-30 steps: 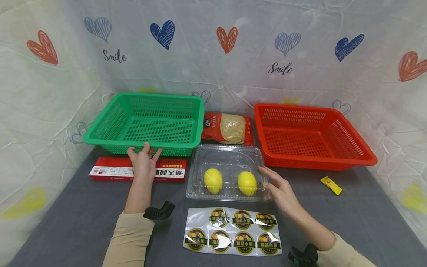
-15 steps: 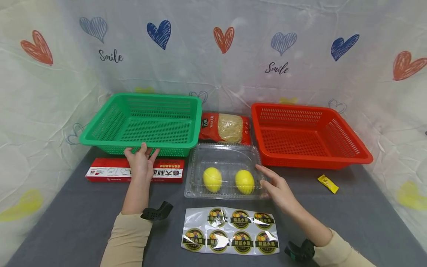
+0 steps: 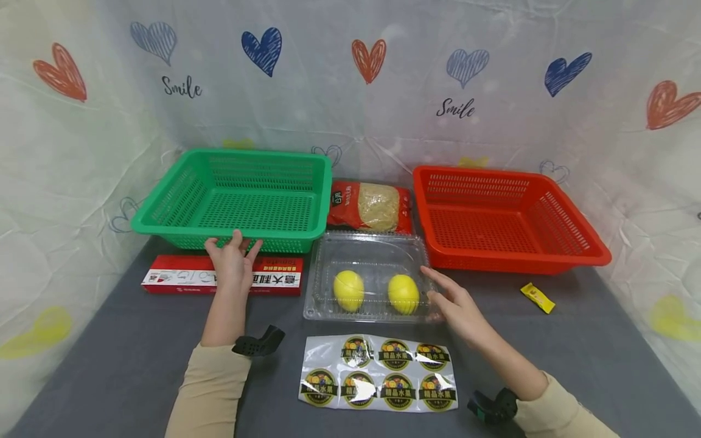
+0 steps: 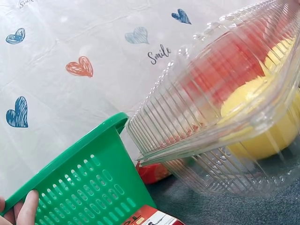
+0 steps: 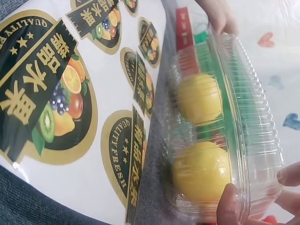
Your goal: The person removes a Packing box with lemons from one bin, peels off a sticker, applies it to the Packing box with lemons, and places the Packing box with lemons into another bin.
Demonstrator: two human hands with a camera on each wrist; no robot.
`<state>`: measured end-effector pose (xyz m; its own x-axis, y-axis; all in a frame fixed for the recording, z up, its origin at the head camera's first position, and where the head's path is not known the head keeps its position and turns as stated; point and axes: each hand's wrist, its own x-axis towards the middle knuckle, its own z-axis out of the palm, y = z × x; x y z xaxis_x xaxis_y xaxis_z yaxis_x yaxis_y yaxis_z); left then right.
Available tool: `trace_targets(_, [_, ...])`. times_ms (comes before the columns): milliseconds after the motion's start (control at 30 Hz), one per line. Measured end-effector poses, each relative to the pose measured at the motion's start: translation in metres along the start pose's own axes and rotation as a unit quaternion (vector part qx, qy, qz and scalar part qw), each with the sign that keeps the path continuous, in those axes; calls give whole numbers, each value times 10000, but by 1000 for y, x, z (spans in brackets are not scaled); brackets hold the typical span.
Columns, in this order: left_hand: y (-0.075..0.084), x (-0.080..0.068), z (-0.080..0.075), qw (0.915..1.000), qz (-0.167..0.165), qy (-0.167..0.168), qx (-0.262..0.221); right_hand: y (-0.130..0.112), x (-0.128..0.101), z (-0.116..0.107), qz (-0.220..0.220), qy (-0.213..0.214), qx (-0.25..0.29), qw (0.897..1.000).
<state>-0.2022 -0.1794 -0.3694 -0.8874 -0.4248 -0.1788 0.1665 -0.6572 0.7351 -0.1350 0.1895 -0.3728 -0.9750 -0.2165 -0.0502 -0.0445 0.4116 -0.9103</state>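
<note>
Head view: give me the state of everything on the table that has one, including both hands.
Clear clamshell box: lid down, two yellow fruits inside.
Green basket: upright, nothing in it.
Red basket: upright, nothing in it.
Sticker sheet: lying flat, all six stickers in place.
Red carton: lying flat, closed.
Noodle packet: lying flat between the baskets.
Left hand: fingers straight, touching the green basket's front wall.
Right hand: fingers touching the box's right end.
</note>
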Motion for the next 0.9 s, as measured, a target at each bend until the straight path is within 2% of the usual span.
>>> trace_targets(133, [0,1,0,10000,-35,-17,28,0,0,-1,60,-91,-120,9999])
trace_targets(433, [3,-1,-3,9991,20,-95,421,2,0,-3,152,-285,-59,9995])
trace_targets(567, [5,-3,-4,9984,-110,-77,548,2,-2,-5,183,-320,-57,9993])
trace_targets(667, [6,-3,-4,9982,-178,-102,569,1,-3,-6,129,-357,-82,9992])
trace_targets(900, [6,-1,-4,9962,-106,-149,849,1,-2,-9,-46,-394,-218,9990])
